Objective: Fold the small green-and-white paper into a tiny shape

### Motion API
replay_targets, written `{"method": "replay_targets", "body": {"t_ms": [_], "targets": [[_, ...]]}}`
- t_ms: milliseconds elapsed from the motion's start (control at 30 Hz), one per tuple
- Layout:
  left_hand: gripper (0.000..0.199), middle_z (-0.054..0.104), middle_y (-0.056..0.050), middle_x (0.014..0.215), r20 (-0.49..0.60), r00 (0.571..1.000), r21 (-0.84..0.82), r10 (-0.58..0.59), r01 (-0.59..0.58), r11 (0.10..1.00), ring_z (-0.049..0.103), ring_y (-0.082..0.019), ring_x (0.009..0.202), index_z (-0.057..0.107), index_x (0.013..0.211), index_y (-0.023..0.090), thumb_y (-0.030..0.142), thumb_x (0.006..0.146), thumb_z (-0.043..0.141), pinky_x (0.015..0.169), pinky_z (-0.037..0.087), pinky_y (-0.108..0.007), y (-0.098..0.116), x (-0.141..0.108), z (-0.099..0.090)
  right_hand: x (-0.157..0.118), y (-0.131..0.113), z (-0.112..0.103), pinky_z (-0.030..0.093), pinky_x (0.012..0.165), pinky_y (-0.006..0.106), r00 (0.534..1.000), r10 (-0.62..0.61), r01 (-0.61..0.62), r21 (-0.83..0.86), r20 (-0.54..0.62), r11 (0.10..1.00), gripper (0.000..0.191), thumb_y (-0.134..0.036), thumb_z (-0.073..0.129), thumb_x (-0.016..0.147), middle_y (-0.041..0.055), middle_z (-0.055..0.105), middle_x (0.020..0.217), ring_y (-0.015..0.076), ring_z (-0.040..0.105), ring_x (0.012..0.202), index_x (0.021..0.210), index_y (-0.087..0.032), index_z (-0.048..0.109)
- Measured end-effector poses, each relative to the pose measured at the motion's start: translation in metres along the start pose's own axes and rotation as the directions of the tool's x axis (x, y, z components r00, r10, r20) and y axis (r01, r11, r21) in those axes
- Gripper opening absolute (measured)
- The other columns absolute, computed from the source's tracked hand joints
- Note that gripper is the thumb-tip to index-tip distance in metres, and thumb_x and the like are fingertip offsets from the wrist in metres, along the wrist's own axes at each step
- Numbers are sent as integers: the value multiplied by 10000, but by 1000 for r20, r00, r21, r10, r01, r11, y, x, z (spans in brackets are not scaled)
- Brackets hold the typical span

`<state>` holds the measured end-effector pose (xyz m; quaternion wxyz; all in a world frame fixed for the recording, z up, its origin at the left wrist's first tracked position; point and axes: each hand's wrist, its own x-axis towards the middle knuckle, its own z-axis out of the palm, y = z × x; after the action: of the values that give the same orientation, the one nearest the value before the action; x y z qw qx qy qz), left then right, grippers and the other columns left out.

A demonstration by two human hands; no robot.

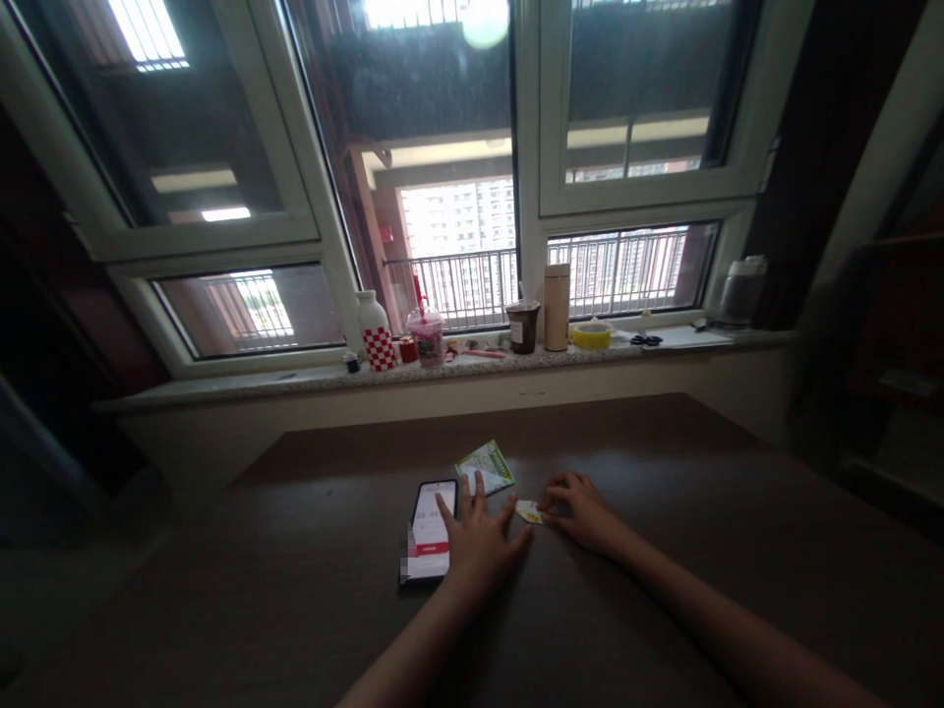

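Observation:
A small white and yellow piece (529, 511) lies on the brown table between my hands. My right hand (579, 506) pinches its right edge between thumb and fingers. My left hand (483, 531) is spread flat, its thumb close to the piece's left side and its other fingers reaching toward the green and white packet (496, 462). Left of that hand lies a phone (432, 560) with a lit screen showing a red bar; the hand covers part of its right edge.
Behind the table (331, 492), a stone windowsill (310, 382) holds a checkered bottle (378, 334), a pink cup (426, 339), a dark cup (523, 329), a tan flask (557, 310), yellow tape (592, 336) and black scissors (646, 340).

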<state>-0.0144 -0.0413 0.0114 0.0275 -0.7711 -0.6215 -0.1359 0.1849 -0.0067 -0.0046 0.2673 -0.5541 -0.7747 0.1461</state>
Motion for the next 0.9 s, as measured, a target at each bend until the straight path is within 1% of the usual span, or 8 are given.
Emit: {"method": "replay_targets", "body": {"t_ms": [167, 300, 500, 567, 633, 767, 833, 900], "targets": [[594, 313, -9, 1542, -3, 1000, -3, -5, 5, 1000, 81, -394, 1439, 473, 1321, 484, 754, 809, 342, 1047, -129, -689, 1, 0, 0, 0, 3, -6, 352, 996, 386, 999, 17, -16, -6, 41, 1000, 150, -281, 725, 743, 60, 556, 1173, 258, 452, 1148, 893, -287, 735], [577, 320, -17, 1539, -24, 1000, -17, -11, 10, 1000, 86, -391, 1439, 490, 1315, 473, 733, 813, 376, 1044, -145, -684, 3, -1, 0, 0, 3, -8, 354, 998, 391, 998, 2, -2, -3, 68, 1000, 160, -293, 716, 751, 56, 548, 1197, 258, 457, 1162, 911, -292, 732], [530, 338, -6, 1530, -63, 998, -32, -5, 3, 999, 111, -390, 1435, 522, 1293, 468, 695, 829, 404, 1057, -129, -680, 4, -4, -2, 1, 8, -8, 367, 993, 391, 998, -27, 26, 9, 59, 1000, 169, -247, 725, 734, 51, 566, 1173, 257, 480, 1140, 898, -283, 733], [516, 335, -4, 1532, -66, 998, -24, 7, -8, 1000, 116, -384, 1436, 525, 1290, 470, 686, 837, 401, 1058, -133, -678, 5, -5, -3, 1, 9, -8, 369, 995, 394, 998, -35, 34, 16, 55, 999, 169, -230, 725, 731, 49, 569, 1172, 257, 480, 1143, 890, -284, 737], [531, 322, -19, 1538, -58, 998, -13, 17, -18, 1000, 119, -378, 1437, 525, 1302, 446, 681, 844, 395, 1062, -132, -675, 5, -4, -2, 1, 11, -8, 370, 995, 397, 998, -41, 40, 21, 49, 999, 169, -218, 720, 734, 50, 573, 1170, 256, 482, 1141, 888, -284, 740], [576, 316, -62, 1539, -70, 997, -15, 40, -41, 999, 147, -367, 1432, 493, 1351, 383, 660, 854, 405, 1083, -81, -672, 4, -2, 1, 0, 12, -6, 368, 994, 401, 997, -66, 66, 13, 25, 998, 177, -182, 697, 754, 55, 582, 1157, 251, 486, 1130, 889, -285, 747], [541, 332, -52, 1532, -91, 993, -42, 72, -76, 996, 178, -366, 1423, 486, 1346, 410, 634, 856, 439, 1085, -46, -683, 4, -2, 3, 0, 13, -3, 369, 991, 398, 997, -82, 81, 5, 9, 997, 191, -164, 677, 770, 57, 586, 1151, 246, 488, 1124, 893, -290, 750], [458, 355, -28, 1520, -114, 988, -71, 107, -116, 991, 205, -361, 1414, 529, 1292, 454, 597, 859, 481, 1084, -22, -690, 4, -1, 4, 1, 14, 1, 371, 986, 396, 995, -98, 98, 0, -9, 995, 207, -162, 656, 791, 59, 590, 1136, 241, 488, 1115, 912, -301, 751]]}}
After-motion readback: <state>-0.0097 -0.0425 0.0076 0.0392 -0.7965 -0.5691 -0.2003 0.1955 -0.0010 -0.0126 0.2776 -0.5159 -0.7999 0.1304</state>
